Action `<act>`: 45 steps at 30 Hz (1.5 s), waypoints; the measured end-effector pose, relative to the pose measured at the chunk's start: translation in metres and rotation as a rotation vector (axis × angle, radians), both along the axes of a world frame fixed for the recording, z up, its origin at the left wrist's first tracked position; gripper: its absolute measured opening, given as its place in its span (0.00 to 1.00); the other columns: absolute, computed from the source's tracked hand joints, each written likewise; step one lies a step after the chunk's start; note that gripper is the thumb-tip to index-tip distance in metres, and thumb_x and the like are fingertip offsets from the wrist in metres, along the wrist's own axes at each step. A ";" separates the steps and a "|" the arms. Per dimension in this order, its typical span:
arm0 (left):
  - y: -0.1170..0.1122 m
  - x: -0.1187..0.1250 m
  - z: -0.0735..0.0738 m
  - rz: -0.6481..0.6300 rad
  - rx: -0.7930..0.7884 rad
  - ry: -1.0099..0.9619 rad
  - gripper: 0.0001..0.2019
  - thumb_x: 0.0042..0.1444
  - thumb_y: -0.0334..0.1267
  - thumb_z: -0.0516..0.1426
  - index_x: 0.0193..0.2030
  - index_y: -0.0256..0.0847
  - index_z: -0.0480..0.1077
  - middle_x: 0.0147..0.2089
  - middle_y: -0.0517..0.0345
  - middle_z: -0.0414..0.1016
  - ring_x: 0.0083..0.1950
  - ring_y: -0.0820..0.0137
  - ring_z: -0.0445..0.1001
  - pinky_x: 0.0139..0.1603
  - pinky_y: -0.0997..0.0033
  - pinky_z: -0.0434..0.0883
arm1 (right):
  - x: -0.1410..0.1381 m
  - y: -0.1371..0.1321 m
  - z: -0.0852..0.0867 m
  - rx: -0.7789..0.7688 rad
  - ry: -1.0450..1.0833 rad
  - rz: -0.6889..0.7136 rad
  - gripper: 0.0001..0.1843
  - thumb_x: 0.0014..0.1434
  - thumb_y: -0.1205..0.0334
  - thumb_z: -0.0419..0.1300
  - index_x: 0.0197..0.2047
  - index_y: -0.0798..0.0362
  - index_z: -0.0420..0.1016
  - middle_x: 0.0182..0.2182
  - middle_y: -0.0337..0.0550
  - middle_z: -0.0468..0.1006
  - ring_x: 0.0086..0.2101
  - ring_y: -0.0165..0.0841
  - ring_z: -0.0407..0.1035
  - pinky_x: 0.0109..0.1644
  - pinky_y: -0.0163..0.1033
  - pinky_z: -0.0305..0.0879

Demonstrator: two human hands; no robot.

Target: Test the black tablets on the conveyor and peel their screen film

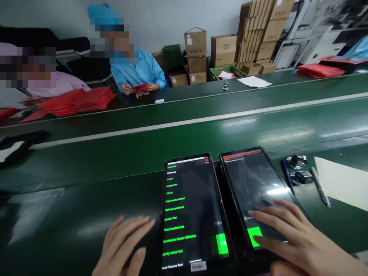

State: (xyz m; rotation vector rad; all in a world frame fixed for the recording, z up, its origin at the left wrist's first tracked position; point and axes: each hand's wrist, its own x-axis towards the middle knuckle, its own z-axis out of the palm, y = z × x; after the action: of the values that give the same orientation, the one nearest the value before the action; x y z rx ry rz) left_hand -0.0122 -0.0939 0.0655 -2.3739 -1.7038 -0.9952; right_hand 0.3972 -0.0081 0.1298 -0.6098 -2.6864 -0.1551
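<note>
Two dark tablets lie side by side on the green bench in front of me. The left tablet (198, 207) shows a list of mostly green test names and a green square at its lower right. On the right tablet (244, 184) there is red and white text at the top and a green square low on the screen. My right hand (296, 234) is spread over this tablet, its thumb at the green square. My left hand (123, 245) is beside the left tablet's left edge, fingers apart, with nothing in it.
Right of the tablets are a blue pen (287, 177), a silver pen (320, 187), shiny metal pieces (301, 177) and a pale sheet (345, 182). Across the bench (129, 142), a co-worker in blue (149, 67) handles a flat item near stacked red sleeves (77, 101). Cartons (224, 50) stand behind.
</note>
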 end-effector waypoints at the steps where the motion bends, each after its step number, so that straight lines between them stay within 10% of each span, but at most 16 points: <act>1: 0.019 -0.002 0.006 -0.023 -0.011 0.037 0.18 0.72 0.37 0.49 0.63 0.53 0.71 0.56 0.60 0.76 0.55 0.66 0.75 0.73 0.62 0.60 | -0.003 0.013 0.002 -0.029 -0.003 0.003 0.19 0.74 0.45 0.55 0.46 0.42 0.84 0.50 0.41 0.84 0.46 0.41 0.76 0.50 0.47 0.68; 8: 0.140 0.011 0.027 0.071 -0.238 0.202 0.31 0.73 0.60 0.38 0.61 0.52 0.76 0.67 0.48 0.74 0.66 0.50 0.72 0.67 0.30 0.65 | -0.031 0.119 -0.020 0.019 -0.046 -0.278 0.27 0.77 0.44 0.47 0.55 0.50 0.83 0.60 0.56 0.77 0.53 0.52 0.72 0.52 0.59 0.68; 15: 0.097 0.003 0.042 -0.080 -0.121 0.269 0.21 0.75 0.49 0.45 0.57 0.56 0.78 0.59 0.54 0.80 0.59 0.56 0.79 0.65 0.38 0.70 | -0.016 0.086 -0.013 0.002 0.027 -0.160 0.26 0.78 0.48 0.46 0.46 0.46 0.85 0.53 0.47 0.82 0.50 0.45 0.74 0.50 0.51 0.67; 27: 0.128 0.014 0.017 0.024 -0.111 0.285 0.23 0.74 0.52 0.45 0.56 0.51 0.80 0.59 0.47 0.79 0.62 0.50 0.75 0.69 0.25 0.61 | -0.030 0.116 -0.031 0.002 -0.033 -0.240 0.23 0.77 0.53 0.47 0.48 0.48 0.84 0.55 0.53 0.81 0.50 0.51 0.76 0.43 0.53 0.72; 39: 0.125 0.019 0.023 0.021 -0.187 0.302 0.22 0.75 0.50 0.44 0.58 0.50 0.77 0.60 0.48 0.79 0.62 0.53 0.76 0.68 0.26 0.64 | -0.025 0.125 -0.044 -0.133 0.036 -0.226 0.25 0.76 0.50 0.46 0.47 0.44 0.86 0.53 0.51 0.82 0.49 0.51 0.76 0.44 0.55 0.72; 45: 0.120 0.006 0.023 0.018 -0.168 0.298 0.24 0.75 0.52 0.42 0.60 0.52 0.75 0.61 0.46 0.78 0.62 0.47 0.77 0.64 0.19 0.64 | 0.003 0.139 -0.024 -0.266 0.242 -0.317 0.26 0.73 0.40 0.50 0.51 0.44 0.85 0.57 0.52 0.80 0.51 0.51 0.77 0.49 0.59 0.75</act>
State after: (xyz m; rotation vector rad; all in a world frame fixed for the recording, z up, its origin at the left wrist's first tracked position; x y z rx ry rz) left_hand -0.0063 0.0261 0.0888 -2.4477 -1.7496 -0.4791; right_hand 0.4006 0.1307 0.1054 -1.0619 -2.3783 0.1859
